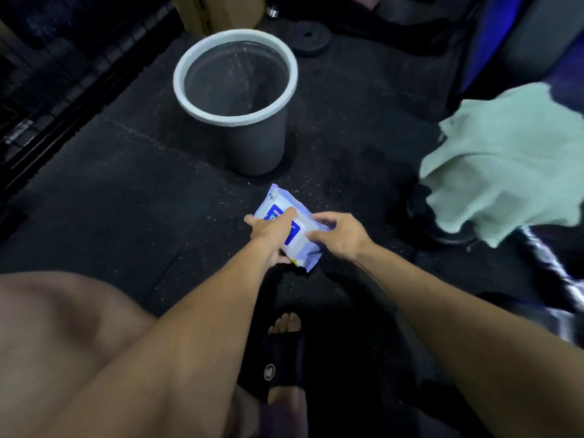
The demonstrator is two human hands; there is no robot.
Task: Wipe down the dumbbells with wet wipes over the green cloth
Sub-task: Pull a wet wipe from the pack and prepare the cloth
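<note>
1. At the far left a dark metal rail (63,90) runs along the edge of the black rubber floor (110,200).
2. The person's bare knee (63,327) fills the lower left corner.
3. Further back stands a grey bin (252,134) with a pale rim, upright on the floor, lined with a clear bag.
4. Behind it, a black weight plate (308,37) lies flat.
5. Just in front of the bin, the left hand (271,230) grips the pack of wet wipes (290,229) from its left side, fingers curled over the top of the blue label.
6. The right hand (339,235) grasps the same pack at its right edge, thumb and fingers pinching it; the pack is held tilted above the floor, between both hands.
7. Below the hands, a foot in a black slide sandal (281,361) rests on the floor.
8. To the right the green cloth (505,165) lies crumpled, draped over something dark that I cannot make out.
9. Beneath its lower edge a shiny chrome bar (550,260) sticks out, blurred; it may be a dumbbell handle, but I cannot tell.
</note>
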